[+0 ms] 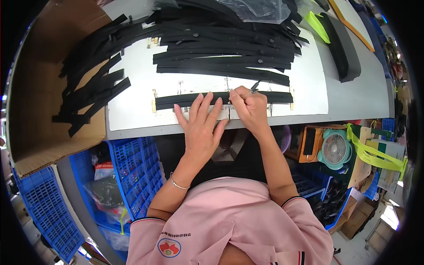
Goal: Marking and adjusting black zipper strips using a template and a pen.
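1. Nearest the camera is the person's pink short-sleeved top (229,221) with dark trim at the cuffs; both bare forearms rise from it toward the bench; a thin silver bracelet (178,183) circles the left wrist.
2. The left hand (201,126) lies flat, palm down, fingers spread apart and gripping nothing; its fingertips press on the long flat black rubber strip (176,100) that lies crosswise on the white work board (132,110).
3. The right hand (247,106) is closed around a slim dark pen-like tool (255,85); the tool's tip sits on the same strip, just right of the left fingertips; the two hands touch side by side.
4. That strip lies along the near part of the board, between small yellowish stops at either end (154,100); it is flat and straight.
5. Farther back on the board lies a loose stack of similar black strips (221,57), overlapping and fanned; a clear plastic bag (256,9) rests on top of them.
6. To the left an open brown cardboard box (39,88) holds more black strips (90,88), some hanging over its edge toward the board.
7. To the right on the grey bench (362,95) sits a curved black foam piece (344,48).
8. Below the bench edge stand blue plastic crates (132,168) on the left and a small mint-green fan (335,149) on the right.
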Demonstrator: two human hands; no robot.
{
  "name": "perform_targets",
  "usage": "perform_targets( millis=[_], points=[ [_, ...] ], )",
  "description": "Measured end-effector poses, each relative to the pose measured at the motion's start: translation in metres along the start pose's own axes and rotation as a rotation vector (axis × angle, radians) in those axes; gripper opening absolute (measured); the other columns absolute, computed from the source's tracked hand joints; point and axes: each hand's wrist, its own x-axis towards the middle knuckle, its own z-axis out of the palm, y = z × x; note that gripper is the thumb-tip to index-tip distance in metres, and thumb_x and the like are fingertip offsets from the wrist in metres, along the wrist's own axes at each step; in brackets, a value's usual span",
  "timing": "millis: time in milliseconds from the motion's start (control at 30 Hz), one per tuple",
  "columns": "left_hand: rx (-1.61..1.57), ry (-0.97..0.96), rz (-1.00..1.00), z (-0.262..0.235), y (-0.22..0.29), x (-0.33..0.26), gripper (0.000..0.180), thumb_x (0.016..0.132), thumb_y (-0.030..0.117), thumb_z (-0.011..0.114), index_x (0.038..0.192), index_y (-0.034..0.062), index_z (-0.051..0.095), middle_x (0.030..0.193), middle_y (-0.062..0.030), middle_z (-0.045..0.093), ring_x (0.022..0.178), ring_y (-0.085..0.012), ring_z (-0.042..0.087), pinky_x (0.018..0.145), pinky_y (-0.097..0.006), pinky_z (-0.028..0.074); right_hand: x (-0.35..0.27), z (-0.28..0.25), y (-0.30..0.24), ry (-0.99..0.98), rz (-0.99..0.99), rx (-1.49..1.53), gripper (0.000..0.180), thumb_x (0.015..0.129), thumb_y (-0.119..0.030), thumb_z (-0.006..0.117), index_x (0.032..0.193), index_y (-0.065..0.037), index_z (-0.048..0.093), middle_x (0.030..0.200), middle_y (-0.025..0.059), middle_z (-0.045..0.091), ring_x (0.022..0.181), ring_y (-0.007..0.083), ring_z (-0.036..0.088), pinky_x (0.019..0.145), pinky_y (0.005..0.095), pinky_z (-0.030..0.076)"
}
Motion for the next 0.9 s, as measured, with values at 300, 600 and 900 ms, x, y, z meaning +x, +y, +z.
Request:
perform_targets(
  millis=[300,600,900],
  points=[
    [0.010,0.005,0.034,0.001,-0.002,0.000,0.051,0.093,0.027,0.077,0.140,0.0101,0.066,0.151,-0.0103,0.055,0.143,-0.0308,0.047,0.121,-0.070,0.006,-0.009,-0.041,-0.004,0.146,0.162,0.286,0.019,0.098,-0.012,0.066,0.085,0.000,0.073,0.070,0.0050,0.069,0.057,0.0095,0.055,0.055,0.0276,0.043],
    [-0.047,0.042,-0.028,0.002,0.012,0.004,0.046,0.092,0.023,0.078,0.136,0.0119,0.070,0.149,-0.0082,0.058,0.145,-0.0303,0.045,0.125,-0.061,0.008,-0.011,-0.094,0.037,0.281,0.300,0.160,0.024,0.103,-0.014,0.064,0.089,0.003,0.074,0.068,0.0000,0.061,0.062,0.0045,0.050,0.057,0.0234,0.039],
    [-0.249,0.108,0.188,0.053,0.066,0.067,0.019,0.089,0.012,0.078,0.108,0.0083,0.079,0.121,-0.0049,0.072,0.121,-0.0263,0.060,0.121,-0.056,0.027,-0.012,-0.087,0.046,0.235,0.171,0.097,0.021,0.101,-0.012,0.067,0.088,0.003,0.073,0.074,0.0029,0.070,0.059,0.0064,0.057,0.055,0.0248,0.043]
  ],
)
